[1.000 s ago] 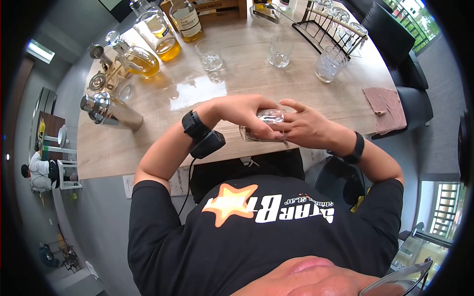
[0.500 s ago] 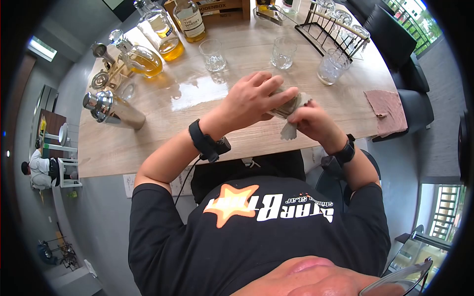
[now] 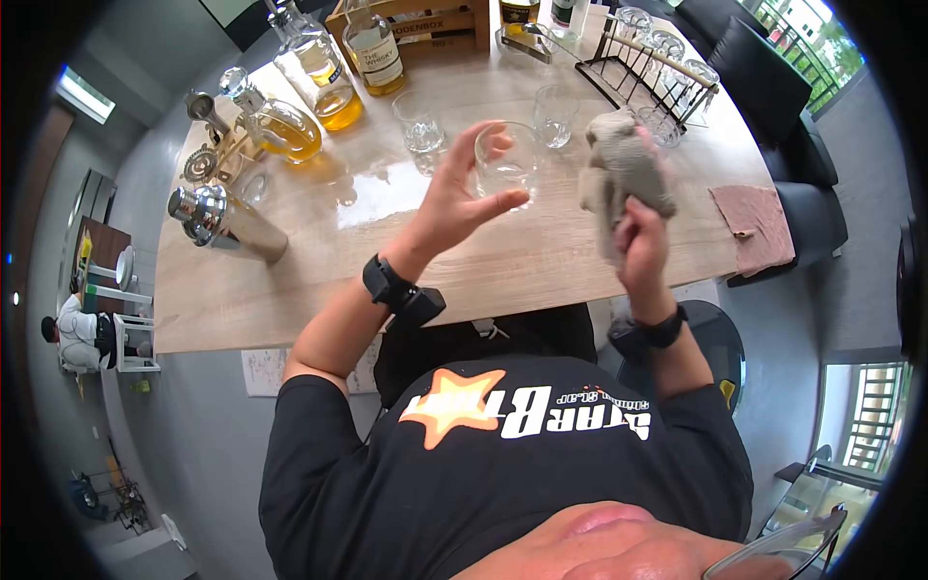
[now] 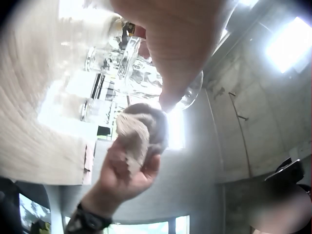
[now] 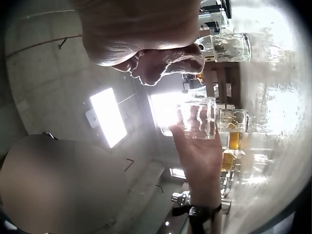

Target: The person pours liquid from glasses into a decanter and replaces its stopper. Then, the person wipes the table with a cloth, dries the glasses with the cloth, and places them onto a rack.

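My left hand (image 3: 447,198) holds a clear drinking glass (image 3: 508,166) above the table, thumb on the near side and fingers round the far side. The right wrist view shows this glass (image 5: 199,117) tipped sideways, its patterned wall catching the light. A little to the right, my right hand (image 3: 643,249) grips a bunched grey-beige cloth (image 3: 626,166), apart from the glass. In the left wrist view the cloth (image 4: 139,134) rises in folds out of the fingers.
Two clear glasses (image 3: 420,130) stand beyond my hands, with another by the wire rack (image 3: 638,72). Amber bottles (image 3: 333,101) and a steel shaker (image 3: 232,222) are at left. A pink cloth (image 3: 749,227) lies at the table's right edge.
A second ago both hands were together round the glass. The right hand has since drawn the cloth away to the right and up, while the left hand keeps the glass, now uncovered.
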The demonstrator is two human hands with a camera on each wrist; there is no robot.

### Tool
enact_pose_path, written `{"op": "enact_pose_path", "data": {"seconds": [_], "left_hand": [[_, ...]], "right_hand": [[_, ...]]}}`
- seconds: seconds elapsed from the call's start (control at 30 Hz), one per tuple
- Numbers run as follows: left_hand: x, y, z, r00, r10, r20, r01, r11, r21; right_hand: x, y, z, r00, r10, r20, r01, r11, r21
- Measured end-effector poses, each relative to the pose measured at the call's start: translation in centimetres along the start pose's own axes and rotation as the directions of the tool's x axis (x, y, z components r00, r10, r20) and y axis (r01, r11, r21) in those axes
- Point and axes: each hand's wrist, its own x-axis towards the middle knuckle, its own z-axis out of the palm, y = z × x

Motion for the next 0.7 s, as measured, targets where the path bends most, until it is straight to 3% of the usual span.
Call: {"op": "enact_pose_path", "data": {"seconds": [0.03, 0.07, 0.13, 0.23, 0.27, 0.33, 0.4, 0.43, 0.47, 0.5, 0.6, 0.63, 0.67, 0.7], "left_hand": [[0.0, 0.4, 0.9, 0.999, -0.028, 0.022, 0.033, 0.967, -0.254], [-0.1, 0.8, 1.8, 0.997, -0.051, 0.051, 0.07, 0.869, -0.489], [-0.4, 1.4, 3.7, 0.998, -0.022, 0.065, 0.057, 0.794, -0.605], [-0.3, 2.7, 3.8, 0.998, -0.035, 0.043, 0.055, 0.762, -0.646], [-0.1, 3.1, 3.6, 0.999, 0.005, 0.051, 0.027, 0.794, -0.608], [0.0, 3.3, 3.3, 0.997, 0.047, 0.065, -0.001, 0.823, -0.568], [0.4, 3.2, 2.6, 0.984, 0.151, 0.095, -0.12, 0.955, -0.27], [0.6, 3.2, 2.2, 0.984, 0.152, 0.095, -0.121, 0.955, -0.27], [0.9, 3.2, 1.8, 0.966, 0.229, 0.12, -0.21, 0.966, -0.151], [1.2, 3.2, 1.5, 0.941, 0.3, 0.156, -0.299, 0.954, -0.032], [1.5, 2.6, 1.3, 0.932, 0.281, 0.23, -0.279, 0.959, -0.045], [1.8, 2.5, 1.2, 0.93, 0.282, 0.235, -0.28, 0.959, -0.045], [2.4, 2.5, 1.1, 0.893, 0.351, 0.281, -0.376, 0.926, 0.038], [2.8, 2.5, 1.1, 0.847, 0.415, 0.332, -0.473, 0.874, 0.113]], "right_hand": [[-0.1, 1.8, 1.3, 0.997, -0.073, 0.039, 0.07, 0.995, 0.077], [-0.5, 2.4, 4.6, 0.995, -0.077, -0.067, 0.076, 0.997, -0.02], [-0.9, 2.9, 8.3, 0.965, -0.257, -0.048, 0.256, 0.966, -0.032], [0.0, 0.4, 10.0, 0.971, -0.19, -0.145, 0.183, 0.981, -0.06], [0.3, 0.3, 9.9, 0.971, -0.19, -0.147, 0.183, 0.981, -0.057], [0.9, 0.0, 9.4, 0.993, 0.028, -0.115, -0.015, 0.993, 0.114], [1.5, -0.6, 9.5, 0.988, 0.108, -0.11, -0.082, 0.973, 0.218], [1.6, -0.9, 9.7, 0.977, 0.191, -0.095, -0.152, 0.936, 0.318], [1.7, -1.4, 9.9, 0.96, 0.271, -0.072, -0.218, 0.883, 0.414], [1.7, -2.1, 10.3, 0.96, 0.271, -0.072, -0.218, 0.883, 0.416], [1.8, -2.6, 10.2, 0.935, 0.354, 0.013, -0.32, 0.826, 0.465], [2.1, -1.3, 8.9, 0.937, 0.324, 0.13, -0.344, 0.79, 0.508], [2.3, -0.7, 8.2, 0.929, 0.281, 0.242, -0.37, 0.753, 0.544], [2.3, -0.6, 7.7, 0.931, 0.273, 0.241, -0.363, 0.755, 0.547]]}}
